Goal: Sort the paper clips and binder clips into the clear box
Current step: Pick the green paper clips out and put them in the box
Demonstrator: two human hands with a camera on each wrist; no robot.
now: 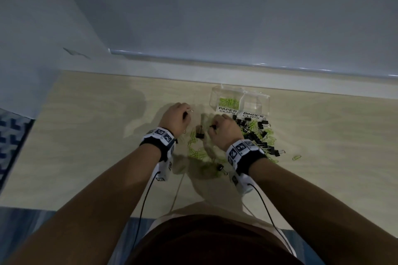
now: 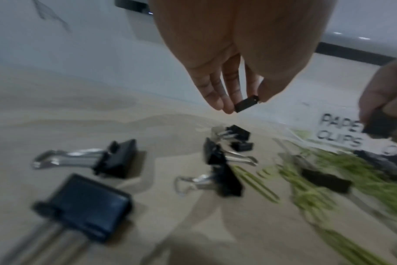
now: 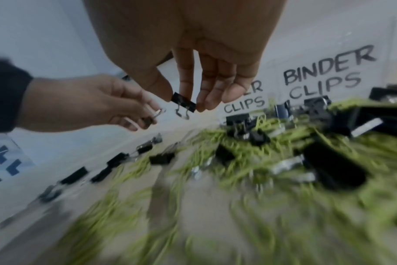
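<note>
A clear two-part box [image 1: 239, 101] stands at the back of the table, its left half labelled PAPER CLIPS [image 1: 227, 110] with green clips inside, its right half labelled BINDER CLIPS [image 3: 324, 75]. A pile of green paper clips [image 1: 199, 154] and black binder clips [image 1: 256, 135] lies in front of it. My left hand [image 1: 175, 117] pinches a small black binder clip [image 2: 246, 104] above the table. My right hand [image 1: 224, 129] pinches another black binder clip [image 3: 184, 102] by its body, wire handles hanging down. Both hands hover left of the box.
Loose binder clips [image 2: 116, 159] lie on the wooden table [image 1: 86, 135] under my left hand. A stray green clip [image 1: 296, 157] lies off to the right. A pale wall ledge [image 1: 237, 64] runs behind the box. Cables hang from both wristbands.
</note>
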